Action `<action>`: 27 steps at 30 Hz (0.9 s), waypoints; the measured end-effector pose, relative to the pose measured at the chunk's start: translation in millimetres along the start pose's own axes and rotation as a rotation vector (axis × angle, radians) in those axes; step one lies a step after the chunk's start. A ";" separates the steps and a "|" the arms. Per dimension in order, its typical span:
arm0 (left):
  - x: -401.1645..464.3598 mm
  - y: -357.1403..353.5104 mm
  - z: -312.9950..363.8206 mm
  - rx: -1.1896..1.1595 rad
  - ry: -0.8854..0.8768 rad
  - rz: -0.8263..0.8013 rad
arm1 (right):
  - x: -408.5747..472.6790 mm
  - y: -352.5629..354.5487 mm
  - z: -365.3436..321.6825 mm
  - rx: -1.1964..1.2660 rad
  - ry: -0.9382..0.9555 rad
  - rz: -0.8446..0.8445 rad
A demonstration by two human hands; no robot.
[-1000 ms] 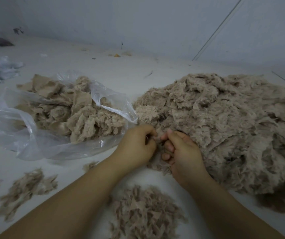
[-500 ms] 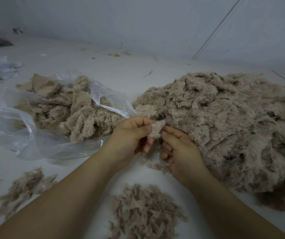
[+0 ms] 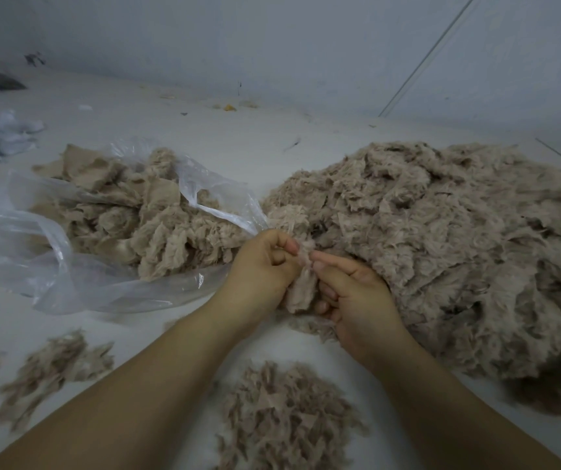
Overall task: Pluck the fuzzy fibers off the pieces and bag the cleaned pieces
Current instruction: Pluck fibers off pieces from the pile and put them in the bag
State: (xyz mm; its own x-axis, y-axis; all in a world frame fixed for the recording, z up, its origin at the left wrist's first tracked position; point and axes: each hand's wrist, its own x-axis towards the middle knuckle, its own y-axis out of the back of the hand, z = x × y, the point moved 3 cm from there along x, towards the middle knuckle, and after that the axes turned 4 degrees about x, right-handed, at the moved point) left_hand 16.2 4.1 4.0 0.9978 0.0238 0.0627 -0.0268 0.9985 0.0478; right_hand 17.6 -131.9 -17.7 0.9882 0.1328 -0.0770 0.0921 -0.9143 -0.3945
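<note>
Fuzzy piece (image 3: 303, 290) held upright between both hands, above the bench (image 3: 177, 337) and just in front of the big pile (image 3: 441, 239). Long axis running roughly top to bottom, lower end hanging between the palms. Left hand (image 3: 264, 266) curled round the left edge, thumb and forefinger pinching near the top. Right hand (image 3: 357, 293) gripping from the right, forefinger and thumb meeting the same top tuft, lower fingers (image 3: 326, 293) tucked behind the piece. Both pinches almost touching at the top, so probably plucking fibers there now. Clear bag (image 3: 69, 266) lying open just to the left, mouth close beside the left hand, already holding cleaned pieces. Left hand nearer the bag, so likely the one for the drop. Plucked fluff heap (image 3: 289, 418) on the bench below the wrists, a smaller scatter (image 3: 52, 368) further left.
</note>
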 end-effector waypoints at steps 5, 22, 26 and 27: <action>3.4 7.1 -0.3 -0.088 0.073 0.011 | 0.6 2.0 0.1 0.032 -0.004 -0.022; -5.3 -5.0 9.0 -0.326 0.100 -0.365 | 3.4 0.8 0.6 0.057 -0.042 -0.014; -3.9 -5.2 5.1 -0.308 0.114 -0.273 | 2.1 -0.3 -1.2 0.057 -0.043 0.008; -2.3 -4.2 3.5 -0.307 0.122 -0.219 | 1.6 -0.3 -2.0 0.050 -0.035 0.000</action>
State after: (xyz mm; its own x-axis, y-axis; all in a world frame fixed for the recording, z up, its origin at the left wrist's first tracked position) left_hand 13.8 -0.3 7.1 0.9783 -0.2041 -0.0353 0.1886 0.9484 -0.2550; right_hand 19.4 -132.1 -15.9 0.9831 0.1472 -0.1087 0.0853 -0.8941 -0.4396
